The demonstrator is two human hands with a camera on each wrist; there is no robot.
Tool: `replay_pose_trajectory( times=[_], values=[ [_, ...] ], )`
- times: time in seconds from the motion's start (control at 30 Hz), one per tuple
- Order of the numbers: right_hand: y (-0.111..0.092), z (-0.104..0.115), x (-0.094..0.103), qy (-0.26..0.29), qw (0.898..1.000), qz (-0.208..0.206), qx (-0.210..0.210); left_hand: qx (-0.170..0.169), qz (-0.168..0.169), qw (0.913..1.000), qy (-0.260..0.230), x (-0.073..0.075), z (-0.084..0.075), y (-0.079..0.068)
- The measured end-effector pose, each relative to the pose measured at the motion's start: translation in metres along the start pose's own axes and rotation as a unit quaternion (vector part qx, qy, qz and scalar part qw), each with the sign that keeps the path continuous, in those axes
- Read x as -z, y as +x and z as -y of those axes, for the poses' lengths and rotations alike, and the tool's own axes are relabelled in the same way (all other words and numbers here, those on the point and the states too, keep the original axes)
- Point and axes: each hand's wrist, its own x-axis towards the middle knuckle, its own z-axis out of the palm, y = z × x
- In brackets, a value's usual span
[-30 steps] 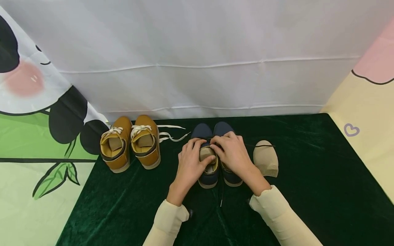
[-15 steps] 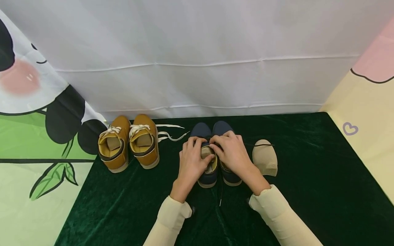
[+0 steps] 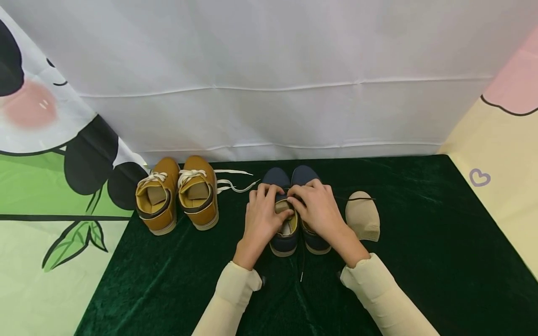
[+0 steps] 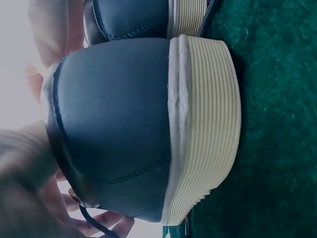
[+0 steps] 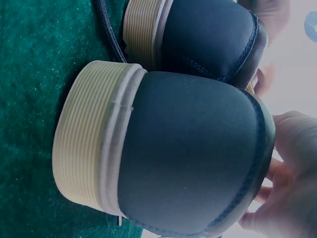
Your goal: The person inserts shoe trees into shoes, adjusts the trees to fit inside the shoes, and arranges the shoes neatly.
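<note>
Two navy shoes stand side by side, toes away from me. Over the left navy shoe (image 3: 283, 246), my left hand (image 3: 264, 213) grips the left side of the opening, its thumb inside and its fingers curled outside. My right hand (image 3: 318, 207) reaches across the right navy shoe (image 3: 316, 245) and pinches the left shoe's upper edge near the eyelets; its fingertips are partly hidden. A dark shoelace (image 4: 94, 222) hangs by the left fingers in the left wrist view. In the right wrist view, the right shoe's heel (image 5: 193, 148) fills the middle.
Right of the shoes lies a beige toe-shaped insert (image 3: 362, 219) with a dark lace end across it. Two tan shoes (image 3: 206, 217) with white laces (image 3: 229, 184) stand at left. Green velvet cloth (image 3: 420, 261) covers the surface; a white curtain (image 3: 269, 121) hangs behind.
My left hand has shifted slightly at the left shoe's opening. The right hand and the shoes stay in place; the head view has swayed a little.
</note>
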Motion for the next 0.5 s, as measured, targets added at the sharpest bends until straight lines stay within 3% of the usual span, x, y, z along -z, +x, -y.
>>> replay_pose_trajectory(
  times=[0.5],
  values=[
    [-0.0004,0.0002,-0.0008,0.004,1.0,-0.003,-0.002,-0.038,-0.02,0.9988,0.025,-0.0027,0.0045,0.0085]
  ],
)
